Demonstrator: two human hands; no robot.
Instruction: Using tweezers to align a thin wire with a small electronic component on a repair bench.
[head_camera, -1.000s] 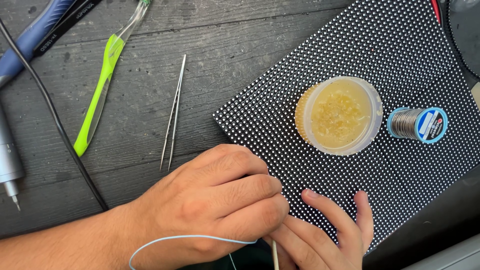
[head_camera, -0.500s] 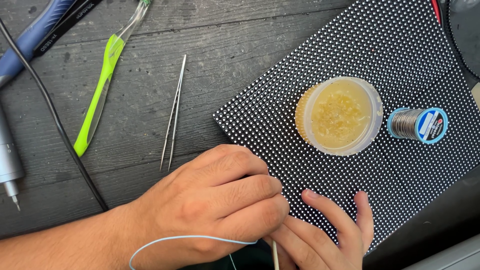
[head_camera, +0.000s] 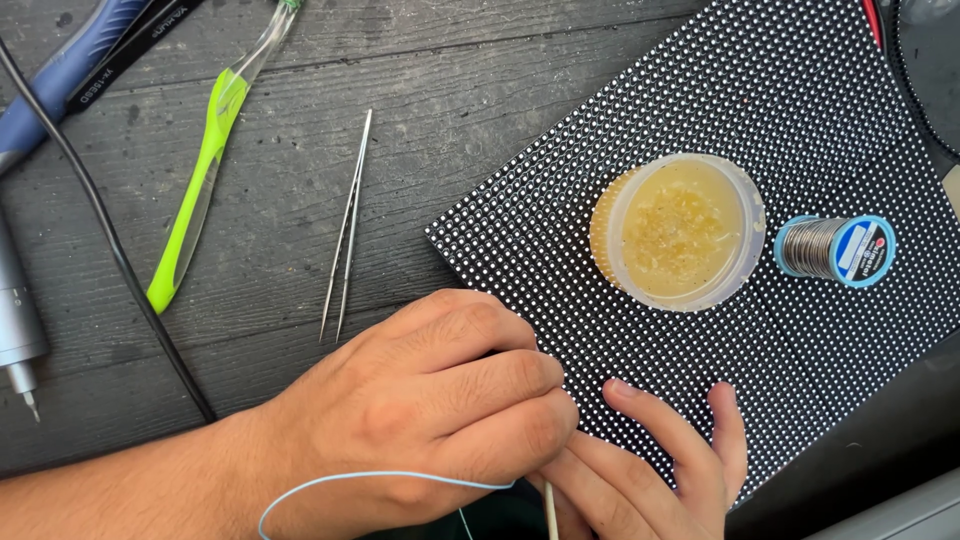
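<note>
1. Nothing had moved vs. the earlier frames: both hands and all items sat in the same spots.
2. L hand (head_camera: 420, 410) was curled into a loose fist at the near-left edge of the dotted LED panel (head_camera: 800, 110), thin blue wire (head_camera: 380, 478) running under its fingers; what it pinched was hidden.
3. R hand (head_camera: 640, 475) lay just right of it, fingers spread flat on the panel's near edge, touching the L hand.
4. Thin white stick (head_camera: 550, 510) showed btwn the hands; couldn't tell which held it.
5. Flux tub (head_camera: 680, 232) and solder spool (head_camera: 835, 250) sat farther right on the panel; tweezers (head_camera: 347, 225) lay far-left of the fist.
</note>
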